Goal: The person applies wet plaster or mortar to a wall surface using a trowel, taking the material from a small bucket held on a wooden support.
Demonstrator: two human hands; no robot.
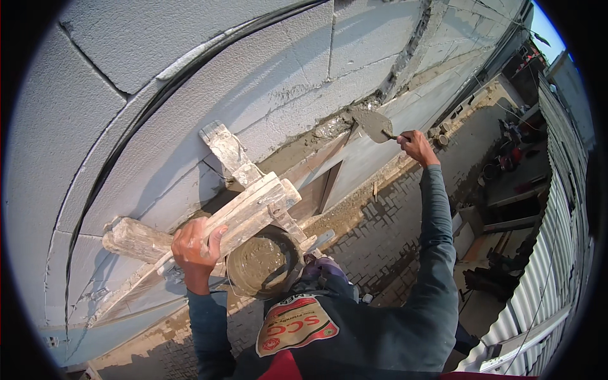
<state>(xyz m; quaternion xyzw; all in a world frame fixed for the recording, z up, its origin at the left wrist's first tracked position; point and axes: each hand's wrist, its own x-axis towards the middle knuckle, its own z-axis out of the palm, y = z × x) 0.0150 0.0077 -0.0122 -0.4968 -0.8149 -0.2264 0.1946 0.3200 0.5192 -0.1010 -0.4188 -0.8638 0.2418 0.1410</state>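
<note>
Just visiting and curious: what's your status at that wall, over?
Right grip closed on trowel, blade beside the block wall. Left grip on timber frame. Possible obstacles: frame, mortar bucket, left of trowel.

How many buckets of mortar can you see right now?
1: the bucket, just right of the left grip, below the plank. Round containers farther off may hold some too; their contents are too small to tell.
</note>
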